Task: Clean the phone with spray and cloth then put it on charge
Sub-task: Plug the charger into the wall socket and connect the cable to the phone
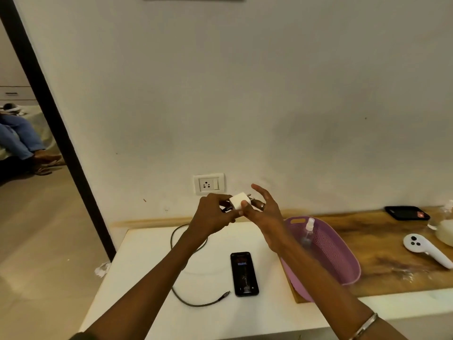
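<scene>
A black phone [244, 273] lies face up on the white table [147, 253], its screen lit. A grey charging cable [196, 304] loops across the table, its free plug end lying just left of the phone. Both hands hold a white charger adapter [238, 200] in the air below the wall socket [208, 184]. My left hand [213, 213] grips its left side. My right hand [263, 209] pinches its front with the thumb, the other fingers spread. A clear spray bottle [307, 233] lies inside the purple basket [343, 263]. No cloth is visible.
On the wooden surface [382, 261] to the right lie a white controller [426, 249] and a black device [405, 212]. A doorway at left shows a seated person's legs [19, 138]. Crumpled paper [102, 269] lies on the floor.
</scene>
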The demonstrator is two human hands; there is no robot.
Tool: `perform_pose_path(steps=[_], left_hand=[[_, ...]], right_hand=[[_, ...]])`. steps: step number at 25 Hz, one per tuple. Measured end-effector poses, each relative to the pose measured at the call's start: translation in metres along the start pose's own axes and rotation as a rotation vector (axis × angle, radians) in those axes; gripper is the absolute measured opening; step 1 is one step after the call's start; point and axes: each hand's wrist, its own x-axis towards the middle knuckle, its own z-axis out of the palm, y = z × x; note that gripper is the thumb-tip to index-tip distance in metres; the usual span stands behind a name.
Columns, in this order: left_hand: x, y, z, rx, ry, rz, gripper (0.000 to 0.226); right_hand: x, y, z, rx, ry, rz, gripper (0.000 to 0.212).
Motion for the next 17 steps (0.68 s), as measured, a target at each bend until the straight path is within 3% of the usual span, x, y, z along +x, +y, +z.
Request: perform_pose_path(steps=[5, 8, 11, 17], left_hand=[[0.01, -0.034, 0.003, 0.041, 0.103, -0.038, 0.03], [0.025, -0.066, 0.003, -0.034, 0.262, -0.201, 0.023], [0.049, -0.102, 0.004, 0.003, 0.409, -0.341, 0.023], [0.105, -0.147, 0.019, 0.125, 0.54, -0.402, 0.033]], right_hand=[[0.016, 0.025, -0.001, 0.039, -0.046, 0.119, 0.046], [0.024, 0.049, -0.012, 0.088, -0.068, 0.17, 0.031], [0.035, 0.085, -0.027, 0.022, -0.074, 0.268, 0.024], [0.059, 0.152, -0.04, -0.13, -0.089, 0.367, 0.022]])
